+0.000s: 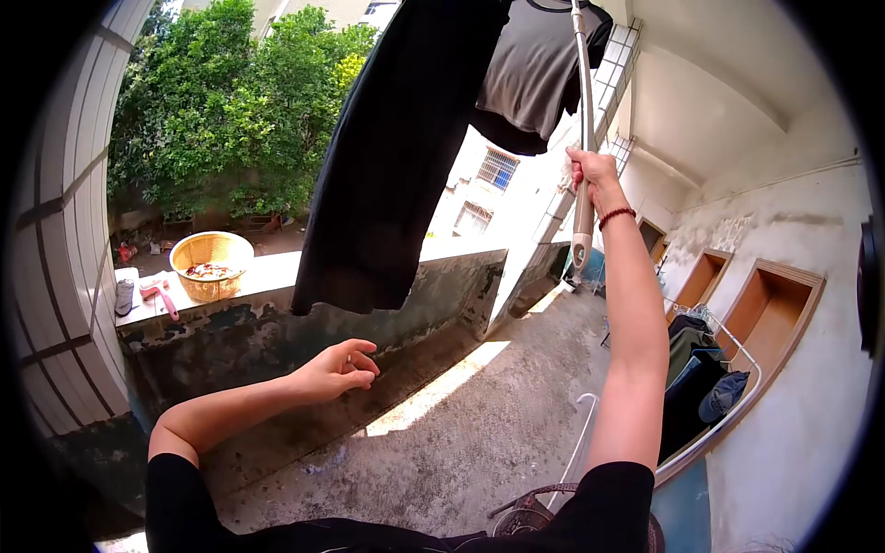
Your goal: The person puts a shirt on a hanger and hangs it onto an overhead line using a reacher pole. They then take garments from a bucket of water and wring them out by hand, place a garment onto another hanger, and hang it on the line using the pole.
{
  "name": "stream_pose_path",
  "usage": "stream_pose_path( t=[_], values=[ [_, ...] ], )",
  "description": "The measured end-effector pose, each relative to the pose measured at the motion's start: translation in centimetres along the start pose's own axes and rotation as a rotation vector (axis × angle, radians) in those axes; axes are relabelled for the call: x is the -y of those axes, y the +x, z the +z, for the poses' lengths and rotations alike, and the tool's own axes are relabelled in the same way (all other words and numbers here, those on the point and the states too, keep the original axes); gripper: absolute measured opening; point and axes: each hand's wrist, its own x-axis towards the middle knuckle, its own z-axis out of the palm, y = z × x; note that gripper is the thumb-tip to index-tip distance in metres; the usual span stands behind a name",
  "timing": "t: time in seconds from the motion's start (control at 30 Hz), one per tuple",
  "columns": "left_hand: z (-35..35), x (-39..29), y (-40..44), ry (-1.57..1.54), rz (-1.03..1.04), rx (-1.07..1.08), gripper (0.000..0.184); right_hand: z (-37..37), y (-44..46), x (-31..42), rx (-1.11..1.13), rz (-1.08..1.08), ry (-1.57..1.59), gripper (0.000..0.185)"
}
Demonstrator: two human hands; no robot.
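Observation:
My right hand (595, 177), raised with a beaded bracelet at the wrist, is wrapped round a light-coloured clothes pole (584, 111). The pole stands nearly upright; its lower end, with a hole, is below my fist, and its top runs out of view. My left hand (341, 370) is low in front of me, holding nothing, its fingers loosely bent and apart. Above it, not touching, hang long black trousers (392, 157). A grey and black T-shirt (535, 69) hangs beside them, partly behind the pole. What they hang from is out of view.
A low wall (461, 245) runs along the left, with a yellow basket (210, 293), a pink brush (164, 300) and a dark brush-like thing (124, 297) on it. At right stands a white rack (758, 369) with clothes and a cap (724, 396). A wicker seat (524, 518) is close below.

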Motion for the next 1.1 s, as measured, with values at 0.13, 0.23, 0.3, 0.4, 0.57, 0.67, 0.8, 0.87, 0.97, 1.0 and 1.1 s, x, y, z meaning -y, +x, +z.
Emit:
stream_pose_path(
  t=[0.13, 0.23, 0.3, 0.4, 0.57, 0.67, 0.8, 0.87, 0.97, 1.0, 1.1],
  values=[
    [-1.7, -0.3, -2.1, -0.158, -0.067, -0.130, 0.040, 2.6, 2.0, 1.1, 0.040, 0.012, 0.048, 0.022],
    [-2.1, -0.7, -3.2, -0.144, -0.117, -0.212, 0.031, 5.0, 1.5, 0.2, 0.095, 0.069, 0.165, 0.023],
    [-2.0, -0.8, -3.9, -0.132, -0.138, -0.215, 0.030, 6.4, 0.2, -0.8, 0.079, 0.092, 0.235, 0.024],
    [-1.3, -1.1, -4.6, -0.125, -0.147, -0.185, 0.027, 7.3, -0.2, -2.3, 0.017, 0.064, 0.215, 0.026],
    [-0.9, -1.2, -5.3, -0.115, -0.166, -0.148, 0.026, 6.7, -0.1, -3.8, -0.012, 0.014, 0.117, 0.027],
    [-0.9, -0.3, -5.3, -0.117, -0.188, -0.158, 0.025, 6.9, -2.9, -3.0, 0.156, 0.087, 0.329, 0.026],
    [-0.4, 0.4, -4.6, -0.135, -0.215, -0.114, 0.024, 5.8, -8.3, -2.3, 0.642, 0.276, 0.875, 0.023],
    [0.3, 0.4, -4.1, -0.119, -0.245, -0.100, 0.023, 4.7, -11.2, -4.9, 0.713, 0.257, 0.956, 0.024],
    [1.3, 1.9, -2.9, -0.186, -0.216, -0.001, 0.024, 2.6, -18.8, -11.0, 0.443, 0.248, 0.731, 0.026],
    [1.7, 2.6, -2.3, -0.189, -0.235, 0.032, 0.024, 1.6, -22.0, -13.6, 0.369, 0.263, 0.646, 0.028],
    [3.5, 4.0, -0.5, -0.231, -0.279, 0.165, 0.024, -3.8, -29.8, -20.1, 0.363, 0.360, 0.585, 0.018]
  ],
)
